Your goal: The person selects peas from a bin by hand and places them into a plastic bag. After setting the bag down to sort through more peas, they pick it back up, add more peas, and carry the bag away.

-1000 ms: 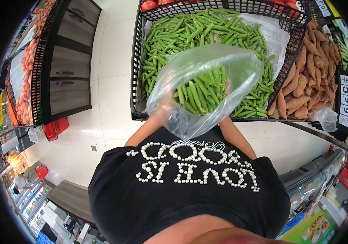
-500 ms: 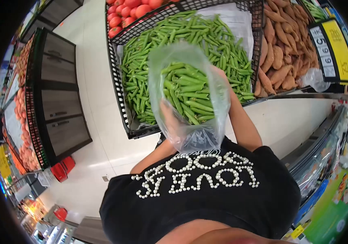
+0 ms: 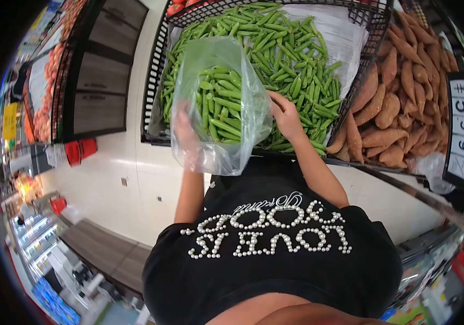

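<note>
A clear plastic bag (image 3: 251, 138), partly filled with green pea pods (image 3: 225, 105), is held up over the front of a black crate. My left hand (image 3: 186, 132) shows blurred through the plastic on the bag's left side, its fingers closed on the bag. At the opposite side, my right hand (image 3: 287, 116) has its thumb and fingers at the bag's edge, gripping it; the fingertips are partly hidden. Loose pea pods (image 3: 302, 70) lie behind and to the right of the bag, in the crate (image 3: 155, 81).
Sweet potatoes (image 3: 389, 114) are heaped right of the pea crate, beside a price sign (image 3: 459, 130) and a crumpled plastic bag (image 3: 432, 168). Tomatoes (image 3: 175, 8) sit at the back. Across the aisle floor (image 3: 140, 162) stands a dark cabinet (image 3: 102, 81) with produce and a red basket (image 3: 80, 151).
The bag of pea pods has moved left relative to my body. My right hand, partly behind the bag before, now shows at its right edge. The view has turned, showing more sweet potatoes.
</note>
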`<state>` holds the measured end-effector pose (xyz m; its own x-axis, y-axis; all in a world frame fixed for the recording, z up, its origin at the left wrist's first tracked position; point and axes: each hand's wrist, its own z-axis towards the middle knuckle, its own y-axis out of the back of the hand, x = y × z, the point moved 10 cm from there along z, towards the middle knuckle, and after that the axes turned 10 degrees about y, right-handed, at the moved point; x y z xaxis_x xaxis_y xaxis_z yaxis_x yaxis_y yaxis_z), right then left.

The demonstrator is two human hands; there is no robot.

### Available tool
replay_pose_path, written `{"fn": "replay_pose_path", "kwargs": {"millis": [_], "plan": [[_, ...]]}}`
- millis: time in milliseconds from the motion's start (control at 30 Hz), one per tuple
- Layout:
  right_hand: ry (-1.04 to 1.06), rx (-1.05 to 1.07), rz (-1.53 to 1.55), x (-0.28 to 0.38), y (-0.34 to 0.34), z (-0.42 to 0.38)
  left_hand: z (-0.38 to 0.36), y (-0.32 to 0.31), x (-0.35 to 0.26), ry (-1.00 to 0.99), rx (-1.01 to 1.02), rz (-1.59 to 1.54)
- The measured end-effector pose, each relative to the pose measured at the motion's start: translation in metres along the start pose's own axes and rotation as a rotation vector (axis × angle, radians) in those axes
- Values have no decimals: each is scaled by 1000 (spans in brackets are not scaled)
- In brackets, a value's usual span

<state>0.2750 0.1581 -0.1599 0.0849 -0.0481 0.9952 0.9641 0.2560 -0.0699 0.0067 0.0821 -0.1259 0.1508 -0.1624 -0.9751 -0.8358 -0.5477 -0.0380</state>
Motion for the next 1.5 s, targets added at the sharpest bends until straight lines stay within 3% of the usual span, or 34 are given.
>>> {"fn": "replay_pose_path", "kwargs": {"millis": [33, 100, 167, 233, 300, 367, 400, 500, 533, 600, 700, 767, 833, 1067, 1200, 1300, 1500], "plan": [[86, 45, -162, 15, 7, 0, 7, -8, -13, -10, 64, -129], [284, 129, -476, 41, 21, 1, 12, -37, -35, 183, 158, -323], [424, 0, -992, 53, 53, 3, 26, -55, -34, 278, 222, -319], [341, -124, -1364, 50, 82, 4, 45, -63, -19, 333, 273, -239], [120, -112, -1504, 17, 103, -1, 42, -74, 0, 501, 411, -395], [-36, -75, -1654, -5, 111, -8, 45, -65, 2, 405, 386, -223], [-103, -50, -1647, -7, 110, -7, 49, -60, 4, 354, 373, -138], [-341, 0, -1544, 4, 98, -9, 84, -60, 61, 344, 607, -237], [-353, 19, -1554, 0, 99, -7, 88, -56, 58, 247, 594, -134], [-426, 70, -1474, 9, 92, -6, 123, -54, 110, 243, 668, -276], [-385, 71, -1492, 6, 82, -8, 118, -57, 91, 170, 663, -256], [-290, 42, -1558, -8, 72, -14, 97, -51, 41, -160, 556, 17], [-259, -46, -1569, -11, 75, -15, 114, -53, 92, 85, 639, -76], [-311, -185, -1628, -14, 80, 2, 96, -46, 78, 42, 616, -66], [-474, -53, -1516, -15, 75, -12, 100, -46, 83, 57, 608, -76], [-471, -213, -1499, -19, 93, -3, 97, -44, 74, 28, 603, -99], [-390, -41, -1546, -23, 83, 1, 86, -37, 50, -138, 557, -31]]}}
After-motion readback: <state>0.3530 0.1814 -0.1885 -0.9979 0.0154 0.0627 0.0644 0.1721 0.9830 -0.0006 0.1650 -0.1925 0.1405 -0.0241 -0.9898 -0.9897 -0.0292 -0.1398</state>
